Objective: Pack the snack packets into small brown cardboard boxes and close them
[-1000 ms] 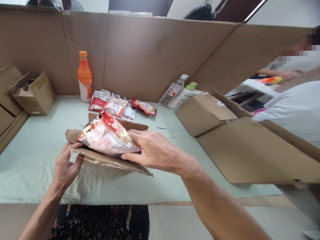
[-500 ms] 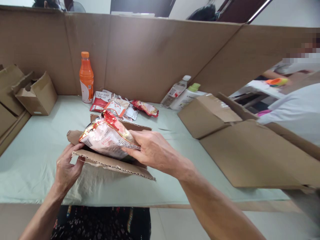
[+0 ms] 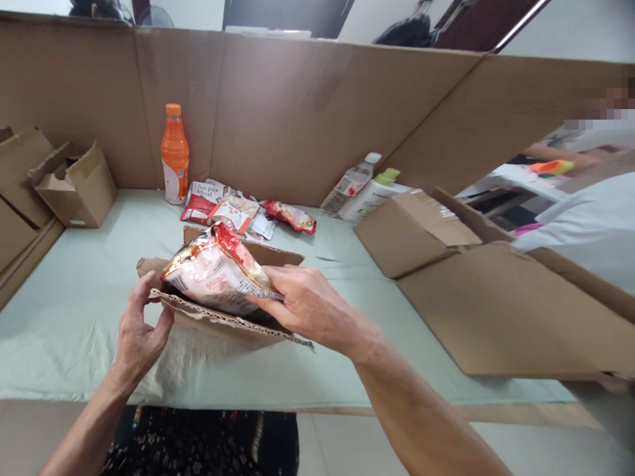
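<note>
A plump, shiny food packet (image 3: pixel 218 268) in red, white and gold is partly down inside an open cardboard box (image 3: pixel 223 318), its top sticking out above the flaps. My right hand (image 3: pixel 307 301) pinches the packet's right edge between thumb and fingers. My left hand (image 3: pixel 143 327) grips the box's near left corner, thumb below the near flap and fingers at its left end. The lower part of the packet is hidden by that flap. Behind the box lie several flat food sachets (image 3: pixel 233 210) and a small red packet (image 3: pixel 292 217).
An orange drink bottle (image 3: pixel 175 155) stands at the back left. A clear bottle (image 3: pixel 350 185) and a white bottle with a green cap (image 3: pixel 374 195) lean at the back. Cardboard boxes (image 3: pixel 79 188) stand left, larger open ones (image 3: pixel 506 311) right. Another person (image 3: pixel 590 211) is beyond them.
The near flap has tilted up a little, with my left hand's fingers shifting along the box corner. My right hand still holds the packet, almost unmoved. The whole view has shifted slightly.
</note>
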{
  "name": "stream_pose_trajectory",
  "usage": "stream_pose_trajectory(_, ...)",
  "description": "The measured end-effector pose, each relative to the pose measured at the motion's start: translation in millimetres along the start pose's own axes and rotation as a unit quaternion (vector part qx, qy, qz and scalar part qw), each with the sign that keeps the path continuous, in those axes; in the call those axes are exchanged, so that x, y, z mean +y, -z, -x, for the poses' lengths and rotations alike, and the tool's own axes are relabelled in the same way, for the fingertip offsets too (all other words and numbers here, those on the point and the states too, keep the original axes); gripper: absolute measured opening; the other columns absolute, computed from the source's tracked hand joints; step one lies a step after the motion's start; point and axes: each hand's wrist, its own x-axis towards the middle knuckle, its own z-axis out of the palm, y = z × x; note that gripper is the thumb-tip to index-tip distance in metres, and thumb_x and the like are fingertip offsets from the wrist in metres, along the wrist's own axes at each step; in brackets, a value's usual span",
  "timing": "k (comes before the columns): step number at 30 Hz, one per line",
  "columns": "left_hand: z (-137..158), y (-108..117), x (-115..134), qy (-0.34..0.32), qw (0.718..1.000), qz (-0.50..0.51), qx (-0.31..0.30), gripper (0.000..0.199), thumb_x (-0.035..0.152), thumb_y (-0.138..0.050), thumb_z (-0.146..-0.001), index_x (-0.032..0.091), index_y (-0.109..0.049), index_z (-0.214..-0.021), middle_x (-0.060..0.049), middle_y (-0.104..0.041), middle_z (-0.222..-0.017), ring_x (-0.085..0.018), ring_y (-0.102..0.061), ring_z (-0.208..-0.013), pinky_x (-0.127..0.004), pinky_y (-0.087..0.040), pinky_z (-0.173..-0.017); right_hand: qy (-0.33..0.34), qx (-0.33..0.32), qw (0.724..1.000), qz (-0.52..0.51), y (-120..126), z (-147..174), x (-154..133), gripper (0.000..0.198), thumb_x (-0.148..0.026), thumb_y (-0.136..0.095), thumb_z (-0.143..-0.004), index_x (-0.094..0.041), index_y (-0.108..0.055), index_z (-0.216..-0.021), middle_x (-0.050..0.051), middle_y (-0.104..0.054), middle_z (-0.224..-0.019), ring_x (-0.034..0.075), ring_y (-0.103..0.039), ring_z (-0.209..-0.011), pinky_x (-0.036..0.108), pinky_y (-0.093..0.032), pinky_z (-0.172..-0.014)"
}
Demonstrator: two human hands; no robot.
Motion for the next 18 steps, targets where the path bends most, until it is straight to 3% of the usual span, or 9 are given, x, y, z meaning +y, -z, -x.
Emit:
stream_pose_trajectory(6, -9, 7, 6, -0.014, 0.999, -0.009, -0.039, 0.036, 0.025, -0.061, -0.096, 0.023, -0.063, -0.132, -0.007, -0.074, -0.122, -0.022, -0.072, -0.109, -0.036, -0.059, -0.097, 0.005, 0.002, 1.0, -0.012, -2, 2, 2, 0.018, -0.024, -0.065, -0.096, -0.019, -0.06, -0.08, 0.004, -0.067, -0.077, 0.018, -0.056, -0.068, 0.029, -0.033, -0.066)
stream_pose_trajectory(13, -21, 13, 11, -0.016, 0.996, 0.003, -0.084, 0.025, 0.03, -0.059, -0.098, 0.022, -0.071, -0.119, -0.004, -0.077, -0.105, -0.019, -0.074, -0.096, -0.03, -0.059, -0.086, 0.053, 0.05, 0.997, -0.013, -9, 7, 7, 0.02, -0.025, -0.061, -0.097, -0.019, -0.061, -0.078, 0.003, -0.061, -0.07, 0.017, -0.05, -0.064, 0.03, -0.033, -0.064)
stream_pose_trajectory(18, -28, 14, 11, -0.021, 0.993, 0.015, -0.119, 0.026, 0.028, -0.057, -0.096, 0.022, -0.073, -0.116, -0.005, -0.078, -0.105, -0.021, -0.074, -0.096, -0.032, -0.059, -0.086, 0.08, 0.097, 0.992, -0.023, -14, 9, 8, 0.022, -0.022, -0.054, -0.097, -0.019, -0.059, -0.075, 0.002, -0.055, -0.067, 0.017, -0.047, -0.062, 0.03, -0.032, -0.062)
